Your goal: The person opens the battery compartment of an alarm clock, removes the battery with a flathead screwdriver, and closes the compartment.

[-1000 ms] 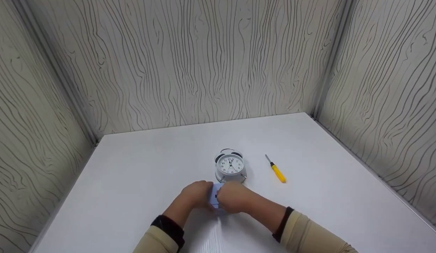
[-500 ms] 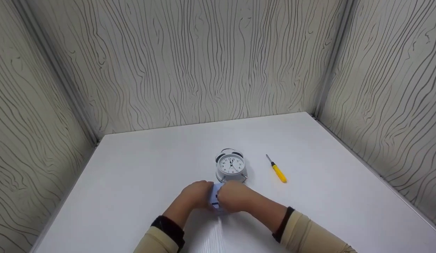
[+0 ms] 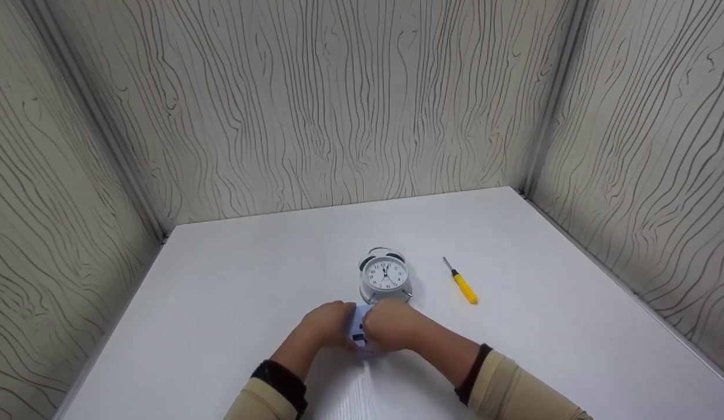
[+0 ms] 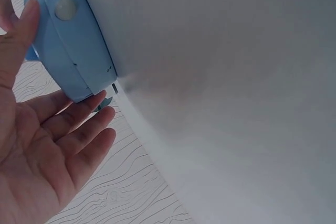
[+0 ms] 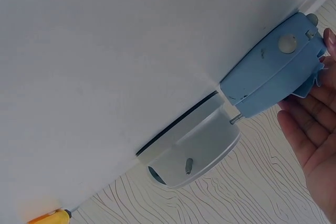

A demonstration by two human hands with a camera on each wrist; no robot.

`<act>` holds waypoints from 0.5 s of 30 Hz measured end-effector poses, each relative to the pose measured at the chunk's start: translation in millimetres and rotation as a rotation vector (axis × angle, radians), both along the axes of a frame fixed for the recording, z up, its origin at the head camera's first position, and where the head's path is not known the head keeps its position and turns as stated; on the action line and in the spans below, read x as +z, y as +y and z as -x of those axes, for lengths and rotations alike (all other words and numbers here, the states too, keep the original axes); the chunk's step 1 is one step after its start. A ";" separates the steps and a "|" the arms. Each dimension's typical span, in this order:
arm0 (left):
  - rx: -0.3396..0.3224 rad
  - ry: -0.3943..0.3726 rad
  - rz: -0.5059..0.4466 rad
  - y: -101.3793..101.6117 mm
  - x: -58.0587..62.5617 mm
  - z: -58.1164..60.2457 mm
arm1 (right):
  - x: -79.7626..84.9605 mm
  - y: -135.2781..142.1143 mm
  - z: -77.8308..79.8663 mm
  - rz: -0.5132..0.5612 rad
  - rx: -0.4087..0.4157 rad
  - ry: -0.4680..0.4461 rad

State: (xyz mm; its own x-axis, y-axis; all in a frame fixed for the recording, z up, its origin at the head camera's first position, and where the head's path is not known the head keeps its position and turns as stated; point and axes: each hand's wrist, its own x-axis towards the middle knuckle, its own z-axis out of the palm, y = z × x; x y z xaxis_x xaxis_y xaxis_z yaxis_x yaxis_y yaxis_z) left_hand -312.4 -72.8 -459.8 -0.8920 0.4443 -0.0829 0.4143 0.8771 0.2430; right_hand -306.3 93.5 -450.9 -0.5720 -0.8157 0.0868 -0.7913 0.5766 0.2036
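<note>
A light blue plastic device [image 3: 358,319] with round pale feet lies on the white table in front of me. My left hand [image 3: 326,324] holds it by its left side, the thumb and fingertips touching its casing [image 4: 79,51]. At its right, my right hand [image 3: 392,325] has curled fingers on the upper face and covers much of it. In the right wrist view, a thin blue cover [image 5: 310,82] stands tilted away from the body near the right fingers. A dark opening shows on the top in the head view. The right fingertips are partly hidden.
Just behind the device stands a white twin-bell alarm clock [image 3: 386,274], close to the right hand. A yellow-handled screwdriver [image 3: 464,287] lies to the right on the white table [image 3: 251,262]. Patterned panels [image 3: 338,105] enclose the back and sides.
The dark opening on the device's top has widened as the cover there lifts. Both hands stay almost in place; the clock and screwdriver have not moved on the table.
</note>
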 end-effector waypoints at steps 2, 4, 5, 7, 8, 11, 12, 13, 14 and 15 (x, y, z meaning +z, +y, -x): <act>-0.006 0.011 -0.008 -0.7 -0.4 -0.2 | 1.0 -0.4 0.3 -0.013 -0.010 -0.007; -0.011 0.022 -0.004 -1.0 -1.0 0.3 | 2.2 -0.8 1.3 -0.031 -0.016 0.000; -0.009 0.021 -0.002 -1.0 -1.1 0.6 | 2.8 -1.0 1.9 -0.040 -0.018 0.005; 0.008 0.007 0.004 -0.4 -1.3 1.5 | 3.9 -1.0 3.3 -0.058 -0.019 0.017; 0.019 -0.003 0.009 0.0 -1.5 1.8 | 4.7 -0.9 3.9 -0.065 -0.019 0.021; 0.053 -0.038 0.013 1.2 -1.4 2.1 | 6.3 -0.2 5.1 -0.068 -0.010 0.019; 0.059 -0.045 0.012 1.6 -1.5 2.1 | 6.7 0.2 5.2 -0.067 -0.008 0.016; 0.061 -0.046 0.011 1.9 -1.3 1.8 | 7.0 0.6 5.4 -0.064 -0.006 0.011; 0.060 -0.048 0.010 2.1 -1.3 1.7 | 7.4 1.0 5.5 -0.058 -0.008 0.001; 0.057 -0.045 0.009 2.2 -1.3 1.7 | 7.4 1.4 5.6 -0.052 -0.015 -0.011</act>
State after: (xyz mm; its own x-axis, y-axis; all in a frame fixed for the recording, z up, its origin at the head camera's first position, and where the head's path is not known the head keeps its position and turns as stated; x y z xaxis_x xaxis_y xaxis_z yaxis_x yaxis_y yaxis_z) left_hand -314.1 -70.6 -461.2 -0.9110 0.3923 -0.1274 0.3528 0.9011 0.2520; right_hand -311.9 94.9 -443.5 -0.5850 -0.8101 0.0378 -0.7849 0.5773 0.2249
